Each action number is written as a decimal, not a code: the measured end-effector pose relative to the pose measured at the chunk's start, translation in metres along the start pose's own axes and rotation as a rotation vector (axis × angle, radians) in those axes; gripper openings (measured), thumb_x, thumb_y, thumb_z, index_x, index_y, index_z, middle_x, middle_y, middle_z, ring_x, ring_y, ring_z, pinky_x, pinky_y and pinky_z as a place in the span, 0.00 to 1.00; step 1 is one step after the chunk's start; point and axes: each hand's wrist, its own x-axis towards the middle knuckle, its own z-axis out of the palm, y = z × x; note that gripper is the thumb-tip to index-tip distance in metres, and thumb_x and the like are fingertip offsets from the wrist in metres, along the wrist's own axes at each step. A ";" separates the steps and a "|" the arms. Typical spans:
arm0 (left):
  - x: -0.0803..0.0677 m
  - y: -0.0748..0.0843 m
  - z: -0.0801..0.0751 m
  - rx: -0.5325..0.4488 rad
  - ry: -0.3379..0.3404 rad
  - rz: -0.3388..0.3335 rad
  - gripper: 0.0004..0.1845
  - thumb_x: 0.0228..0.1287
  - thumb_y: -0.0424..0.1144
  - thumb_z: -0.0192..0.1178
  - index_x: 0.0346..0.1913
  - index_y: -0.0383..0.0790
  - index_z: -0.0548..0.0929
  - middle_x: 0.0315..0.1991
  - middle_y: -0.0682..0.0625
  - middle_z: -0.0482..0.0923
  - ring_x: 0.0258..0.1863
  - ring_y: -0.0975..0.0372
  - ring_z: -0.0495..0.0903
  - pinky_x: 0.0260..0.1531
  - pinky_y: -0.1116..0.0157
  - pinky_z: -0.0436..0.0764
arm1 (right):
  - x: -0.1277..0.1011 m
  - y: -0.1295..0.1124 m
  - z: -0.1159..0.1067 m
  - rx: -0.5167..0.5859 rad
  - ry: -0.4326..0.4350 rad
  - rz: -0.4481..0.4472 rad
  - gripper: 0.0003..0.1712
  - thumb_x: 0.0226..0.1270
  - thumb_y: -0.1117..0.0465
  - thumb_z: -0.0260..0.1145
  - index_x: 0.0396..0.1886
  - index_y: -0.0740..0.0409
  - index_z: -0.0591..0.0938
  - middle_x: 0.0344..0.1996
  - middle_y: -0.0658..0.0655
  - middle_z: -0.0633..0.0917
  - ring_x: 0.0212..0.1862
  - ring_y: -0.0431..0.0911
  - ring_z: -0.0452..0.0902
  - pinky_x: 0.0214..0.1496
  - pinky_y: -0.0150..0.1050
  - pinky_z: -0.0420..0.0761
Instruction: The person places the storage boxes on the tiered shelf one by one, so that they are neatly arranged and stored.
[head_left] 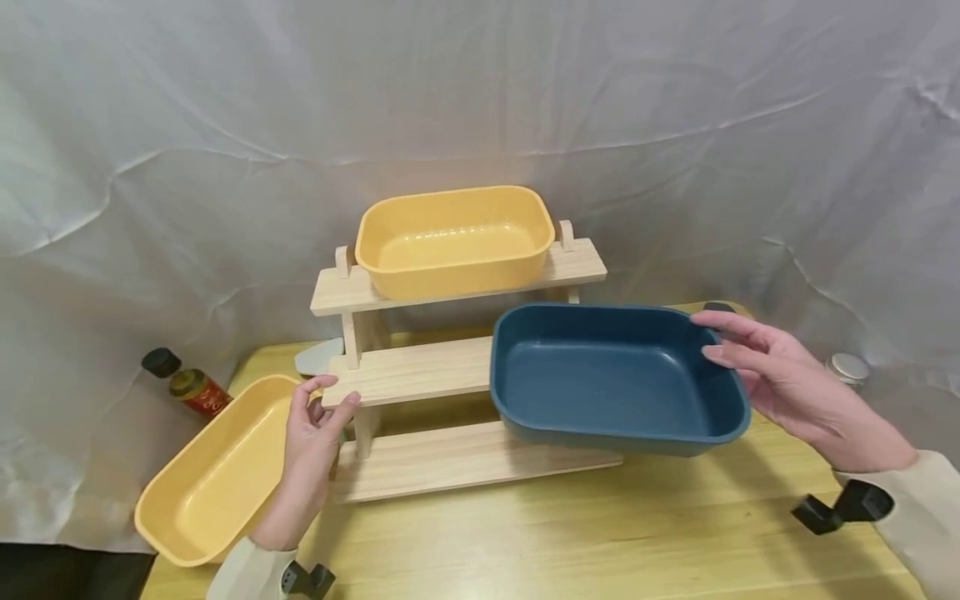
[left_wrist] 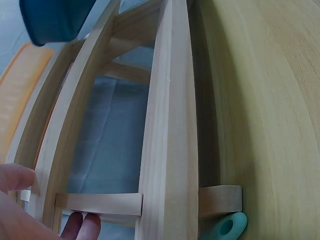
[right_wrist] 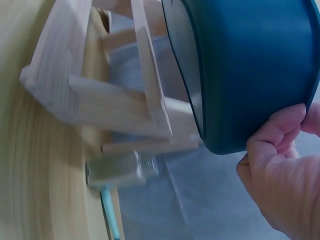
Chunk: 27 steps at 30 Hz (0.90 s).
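— What's the right hand [head_left: 787,379] doing?

— It grips the blue tub [head_left: 615,379] by its right end, fingers over the rim, palm under the outer wall. The tub is tilted, its left part over the middle step of the wooden rack [head_left: 420,371]; I cannot tell whether it touches the step.

— And the left hand [head_left: 318,433]?

— It rests on the left end of that middle step, fingers loosely bent against the wood, thumb on the top edge. In the left wrist view the fingertips [left_wrist: 82,225] lie by a crossbar.

— What else is there?

— A yellow tub [head_left: 457,242] sits on the top step. Another yellow tub [head_left: 213,475] lies on the counter [head_left: 600,533] just left of the left hand, partly over the edge. A bottle [head_left: 187,383] lies behind it, and a jar [head_left: 847,367] stands beyond the right hand.
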 end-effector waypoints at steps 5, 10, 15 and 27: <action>0.000 -0.001 -0.001 -0.001 -0.003 -0.007 0.22 0.77 0.37 0.71 0.64 0.53 0.73 0.37 0.54 0.65 0.31 0.67 0.70 0.30 0.71 0.67 | 0.021 0.006 0.029 -0.049 -0.023 -0.001 0.23 0.85 0.75 0.55 0.68 0.54 0.84 0.62 0.54 0.80 0.48 0.45 0.85 0.47 0.36 0.87; 0.001 -0.002 -0.001 -0.005 0.005 0.003 0.22 0.76 0.35 0.71 0.64 0.52 0.73 0.37 0.54 0.66 0.33 0.67 0.72 0.31 0.70 0.69 | 0.038 0.012 0.054 -0.096 -0.017 0.014 0.20 0.84 0.73 0.59 0.67 0.53 0.84 0.54 0.55 0.80 0.45 0.43 0.83 0.46 0.34 0.86; 0.002 -0.002 0.001 -0.013 0.011 0.005 0.22 0.76 0.35 0.71 0.65 0.50 0.73 0.37 0.54 0.67 0.34 0.66 0.73 0.32 0.70 0.70 | 0.055 0.016 0.073 -0.098 0.001 0.031 0.19 0.83 0.71 0.62 0.65 0.51 0.85 0.49 0.54 0.79 0.43 0.42 0.80 0.45 0.33 0.84; 0.002 -0.001 0.002 -0.008 0.034 0.010 0.23 0.75 0.32 0.71 0.65 0.47 0.74 0.37 0.53 0.69 0.34 0.65 0.74 0.34 0.70 0.73 | 0.069 0.027 0.107 -0.085 0.065 0.056 0.17 0.81 0.71 0.65 0.63 0.54 0.83 0.41 0.53 0.80 0.41 0.44 0.80 0.46 0.33 0.84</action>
